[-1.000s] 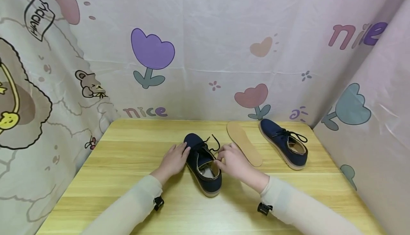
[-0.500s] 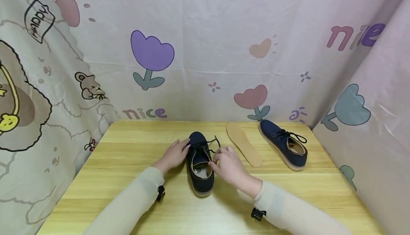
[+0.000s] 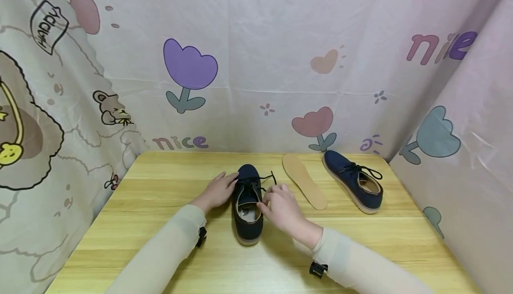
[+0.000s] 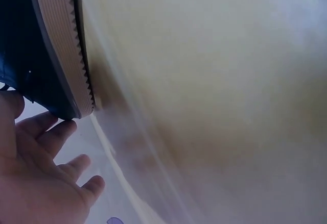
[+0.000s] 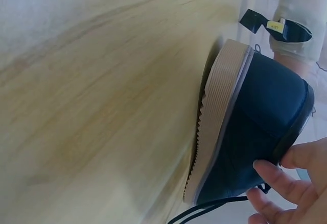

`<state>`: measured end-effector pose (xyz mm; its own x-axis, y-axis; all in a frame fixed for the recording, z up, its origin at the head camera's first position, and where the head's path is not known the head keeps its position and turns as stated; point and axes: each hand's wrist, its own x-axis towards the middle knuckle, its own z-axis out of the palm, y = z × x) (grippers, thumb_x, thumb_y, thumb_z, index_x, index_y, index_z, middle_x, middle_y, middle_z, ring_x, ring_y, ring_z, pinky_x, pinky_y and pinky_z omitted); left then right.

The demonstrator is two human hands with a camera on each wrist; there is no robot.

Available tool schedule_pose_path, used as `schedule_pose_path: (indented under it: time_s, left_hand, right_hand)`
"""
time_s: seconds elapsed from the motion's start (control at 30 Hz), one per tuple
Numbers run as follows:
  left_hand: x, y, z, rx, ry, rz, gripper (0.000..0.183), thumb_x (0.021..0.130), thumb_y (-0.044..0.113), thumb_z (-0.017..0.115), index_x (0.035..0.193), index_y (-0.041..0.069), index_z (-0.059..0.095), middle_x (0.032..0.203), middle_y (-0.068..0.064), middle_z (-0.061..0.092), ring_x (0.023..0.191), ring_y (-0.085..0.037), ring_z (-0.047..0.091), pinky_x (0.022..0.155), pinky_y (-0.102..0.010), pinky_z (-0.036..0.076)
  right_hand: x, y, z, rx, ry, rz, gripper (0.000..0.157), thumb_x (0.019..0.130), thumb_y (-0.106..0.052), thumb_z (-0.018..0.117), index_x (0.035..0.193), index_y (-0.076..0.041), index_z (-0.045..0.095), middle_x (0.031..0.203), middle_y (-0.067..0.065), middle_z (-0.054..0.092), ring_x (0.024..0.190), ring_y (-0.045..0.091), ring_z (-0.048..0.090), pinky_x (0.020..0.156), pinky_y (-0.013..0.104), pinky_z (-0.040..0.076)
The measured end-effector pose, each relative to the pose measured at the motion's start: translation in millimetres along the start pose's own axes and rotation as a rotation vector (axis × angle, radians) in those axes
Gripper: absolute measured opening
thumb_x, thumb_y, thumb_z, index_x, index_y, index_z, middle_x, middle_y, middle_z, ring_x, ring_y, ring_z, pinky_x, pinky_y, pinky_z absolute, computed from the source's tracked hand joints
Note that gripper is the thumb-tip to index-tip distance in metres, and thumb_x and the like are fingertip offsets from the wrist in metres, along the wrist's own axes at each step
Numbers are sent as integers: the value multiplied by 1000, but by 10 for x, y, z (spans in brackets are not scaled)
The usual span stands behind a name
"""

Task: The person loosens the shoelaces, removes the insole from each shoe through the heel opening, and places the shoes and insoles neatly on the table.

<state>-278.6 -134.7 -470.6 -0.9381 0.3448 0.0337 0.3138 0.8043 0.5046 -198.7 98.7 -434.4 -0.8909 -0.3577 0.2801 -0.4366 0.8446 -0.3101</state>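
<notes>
A navy lace-up shoe (image 3: 247, 187) stands on its sole on the table, toe away from me, its black laces loose. My left hand (image 3: 218, 191) touches its toe on the left side; in the left wrist view the left fingers (image 4: 59, 134) are spread and fairly straight against the toe. With thumb and index finger my right hand (image 3: 282, 207) pinches the right edge of the shoe's opening. The right wrist view has the thumb (image 5: 306, 155) at the collar and fingers on the outer side. A pale inside shows through the opening.
A tan insole (image 3: 304, 181) lies flat behind my right hand. The other navy shoe (image 3: 352, 180), its laces tied, stands at the back right. Behind the wooden table (image 3: 160, 173) hangs a printed curtain (image 3: 248, 53), which also closes in both sides.
The shoe has turned from slanting to nearly straight, its heel swinging left. My right hand has moved left with it; my left hand has stayed by the toe.
</notes>
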Motion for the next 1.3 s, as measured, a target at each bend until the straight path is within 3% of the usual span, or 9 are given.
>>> schedule_pose_path:
  time_s: [0.4, 0.57, 0.73, 0.93, 1.1, 1.3]
  left_hand:
    - [-89, 130, -66, 89, 0, -68, 41, 107, 24, 43, 144, 11, 56, 143, -13, 56, 145, -46, 29, 115, -63, 24]
    - [-180, 226, -132, 103, 15, -140, 41, 107, 24, 43, 142, 8, 57, 140, -16, 58, 135, -42, 47, 111, -57, 36]
    - [-275, 362, -150, 138, 97, -209, 40, 105, 22, 42, 138, 9, 60, 134, -16, 63, 120, -39, 60, 98, -55, 49]
    - [-389, 615, -64, 135, 208, -189, 49, 106, 40, 45, 140, 7, 58, 137, -16, 60, 123, -38, 58, 99, -54, 48]
    - [-443, 821, -1, 179, 243, -149, 60, 103, 47, 49, 145, 4, 52, 142, -18, 54, 128, -38, 52, 104, -53, 45]
    - [-457, 990, 45, 185, 244, -148, 69, 101, 52, 51, 149, 2, 46, 149, -21, 46, 134, -40, 47, 105, -54, 43]
  right_hand:
    - [-7, 39, 43, 93, -28, 35, 22, 92, -33, 72, 72, -24, 71, 101, -2, 64, 93, 21, 47, 80, 38, 40]
    - [1, 66, -33, 105, -58, 33, 20, 92, -31, 72, 72, -25, 70, 101, -3, 65, 90, 20, 46, 77, 37, 41]
    - [-7, 82, -136, 82, -85, 12, 20, 92, -30, 71, 73, -26, 69, 101, -3, 66, 90, 20, 48, 77, 38, 43]
    - [-31, 122, -256, 64, -93, -24, 17, 91, -26, 71, 76, -21, 68, 99, -1, 65, 90, 22, 50, 84, 41, 43]
    - [-37, 169, -347, 64, -94, -15, 15, 91, -26, 72, 77, -21, 68, 99, -1, 66, 89, 22, 49, 84, 42, 43]
    - [-54, 207, -447, 79, -145, -9, 14, 91, -26, 72, 78, -23, 68, 103, -2, 66, 92, 21, 49, 85, 42, 44]
